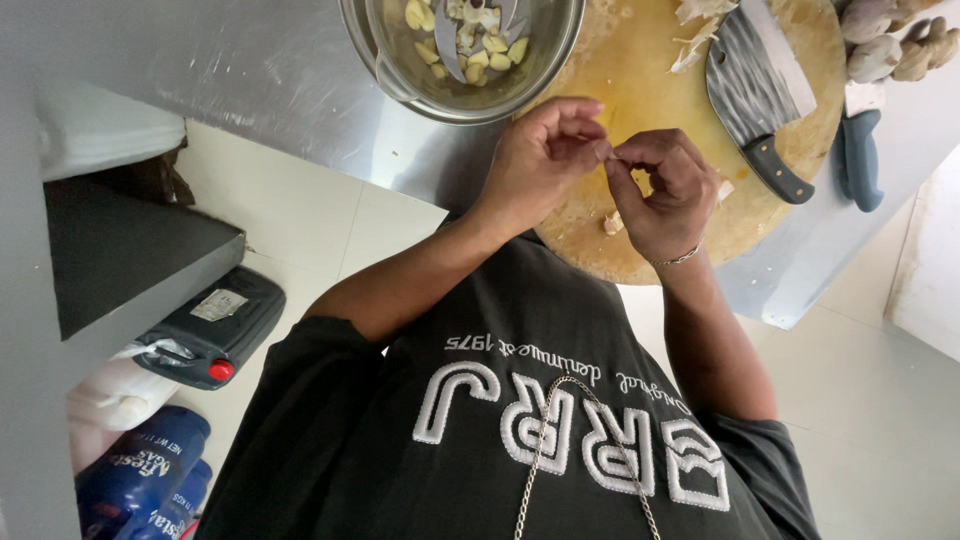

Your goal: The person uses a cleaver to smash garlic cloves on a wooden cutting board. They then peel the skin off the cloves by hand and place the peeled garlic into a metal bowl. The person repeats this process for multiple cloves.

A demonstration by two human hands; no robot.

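My left hand (540, 160) and my right hand (668, 190) meet fingertip to fingertip over a round wooden cutting board (640, 80). Between them they pinch a small garlic clove (609, 154), mostly hidden by the fingers. My right wrist wears a thin bracelet. A loose bit of garlic (612, 222) lies on the board just below my hands. Beyond my left hand stands a steel bowl (395, 75) holding several peeled garlic cloves (490, 50) and a curved blade.
A cleaver (755, 85) with a grey handle rests on the board's right side, with garlic skins (695, 35) near it. A blue-handled knife (860, 150) and ginger pieces (895, 45) lie on the steel counter (250, 70). On the floor at left are a black container (215, 330) and blue bottles (140, 470).
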